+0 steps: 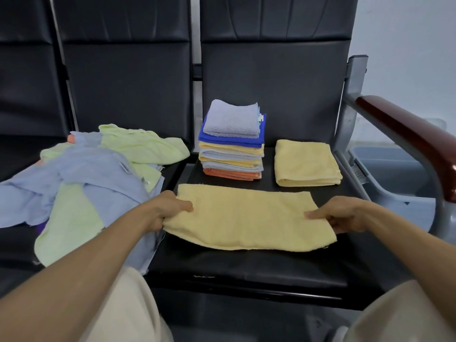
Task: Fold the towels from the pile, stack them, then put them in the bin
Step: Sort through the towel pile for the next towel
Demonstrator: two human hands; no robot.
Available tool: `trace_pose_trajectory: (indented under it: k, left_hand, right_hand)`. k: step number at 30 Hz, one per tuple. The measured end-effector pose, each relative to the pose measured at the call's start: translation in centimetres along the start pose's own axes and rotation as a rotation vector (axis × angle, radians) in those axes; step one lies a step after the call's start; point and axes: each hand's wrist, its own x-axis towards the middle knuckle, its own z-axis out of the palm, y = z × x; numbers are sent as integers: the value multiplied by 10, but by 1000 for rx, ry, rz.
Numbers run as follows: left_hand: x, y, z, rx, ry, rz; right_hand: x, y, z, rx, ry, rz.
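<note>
Yellow towel (249, 218) lies flat on the black seat (246, 267), already halved into a strip, long axis running left-right; left hand (167, 211) clamped on its left end, right hand (338, 215) clamped on its right end, each equally near; next fold likely brings one end across to the other; folded stack (232, 141) sits behind, unfolded pile (81, 169) to the left.

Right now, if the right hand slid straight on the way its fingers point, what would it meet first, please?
The right hand points leftward across the half-folded yellow towel it grips, so it would probably cross that towel and meet the left hand at the opposite end; depth is hard to judge.
</note>
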Motion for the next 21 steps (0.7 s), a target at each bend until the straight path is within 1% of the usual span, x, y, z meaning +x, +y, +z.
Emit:
trace_pose_trajectory:
  k: [2,5,9,11,16,21]
  left_hand:
    - [-3,2,1,-116,-17,-1]
    - [-5,13,13,-283,-8,43]
    - [-5,38,42,-370,83,70]
    - [-6,51,60,-404,81,66]
    - [-10,80,118,-321,-34,123]
    - [-13,92,175,-130,-140,203]
  right_hand:
    - [1,0,1,20,16,-18]
    - [6,2,5,-21,24,-63]
    - [12,1,6,-32,-13,-99]
    - [12,2,3,-16,-52,-106]
    - [9,5,-7,10,-165,-131]
    - [9,8,-9,7,-226,-165]
